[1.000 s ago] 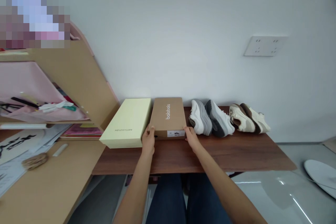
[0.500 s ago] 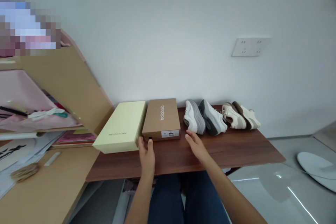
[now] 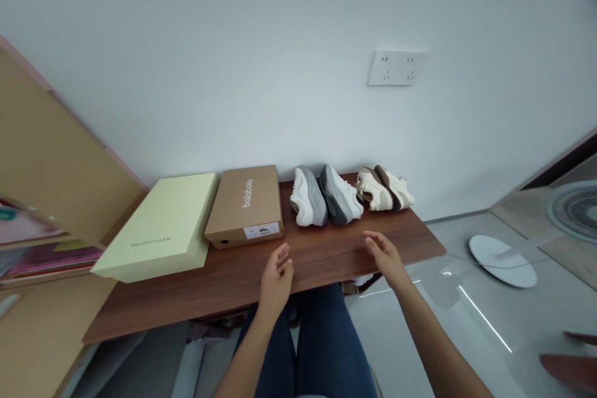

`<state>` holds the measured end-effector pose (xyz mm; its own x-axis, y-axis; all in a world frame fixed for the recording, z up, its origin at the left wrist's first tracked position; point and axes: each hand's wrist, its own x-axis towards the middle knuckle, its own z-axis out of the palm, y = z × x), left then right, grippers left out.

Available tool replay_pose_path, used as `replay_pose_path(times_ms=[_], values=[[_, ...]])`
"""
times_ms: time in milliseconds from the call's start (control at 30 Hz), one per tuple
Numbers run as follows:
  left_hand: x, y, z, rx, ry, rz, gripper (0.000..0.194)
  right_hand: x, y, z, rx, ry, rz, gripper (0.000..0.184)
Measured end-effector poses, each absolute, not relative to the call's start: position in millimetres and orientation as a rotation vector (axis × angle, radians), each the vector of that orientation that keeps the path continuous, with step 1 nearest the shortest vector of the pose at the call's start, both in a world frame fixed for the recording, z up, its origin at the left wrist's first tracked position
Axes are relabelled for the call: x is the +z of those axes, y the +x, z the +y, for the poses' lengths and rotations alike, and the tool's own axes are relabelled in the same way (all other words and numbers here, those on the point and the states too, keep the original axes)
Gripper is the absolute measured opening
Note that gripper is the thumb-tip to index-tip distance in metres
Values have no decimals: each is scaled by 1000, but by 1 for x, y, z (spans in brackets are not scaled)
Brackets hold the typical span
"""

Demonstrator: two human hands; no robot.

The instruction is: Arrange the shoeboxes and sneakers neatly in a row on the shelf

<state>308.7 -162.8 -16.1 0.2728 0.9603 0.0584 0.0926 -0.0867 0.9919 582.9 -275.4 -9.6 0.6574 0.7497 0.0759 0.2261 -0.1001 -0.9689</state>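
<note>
Over the front of a dark wooden tabletop (image 3: 321, 255), my left hand (image 3: 277, 278) is open and empty, just in front of the right end of a brown "balabala" shoebox (image 3: 242, 199). To its left lies a pale yellow shoebox (image 3: 163, 211), lid on. My right hand (image 3: 383, 255) is also open with nothing in it, below the shoes and apart from them. A pair of white and grey sneakers (image 3: 326, 196) lies right of the brown box, one tipped with its dark sole showing. Beyond them, a cream and brown pair of shoes (image 3: 385, 189) rests near the wall.
A white wall with a double socket plate (image 3: 396, 68) stands behind the tabletop. At the left are a tan shelf panel (image 3: 56, 155) and a lighter desk (image 3: 56, 336). On the floor to the right are a round white base (image 3: 504, 261) and a fan (image 3: 578, 208).
The view has turned to the right. My left hand has come away from the gap by the two boxes, and my right hand has shifted right, toward the cream shoes.
</note>
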Motion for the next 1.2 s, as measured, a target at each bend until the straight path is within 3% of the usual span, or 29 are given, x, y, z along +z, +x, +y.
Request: replay_pose_path(times_ms=[300,567,700,867,1200], values=[[-15,394,-106,863,1629,1151,69,-3,624,-220,487,-1775,-908,50],[-7,403,-78,791,1754,1208,37,-4,647,-181,666,-1737,-830,58],[-9,400,-76,805,1648,1142,33,-4,654,-173,874,-1659,-755,48],[-10,403,-75,803,1613,1104,32,1,652,-171,897,-1582,-799,40],[28,402,-76,774,1917,1089,33,57,641,-173,335,-1908,-1341,27]])
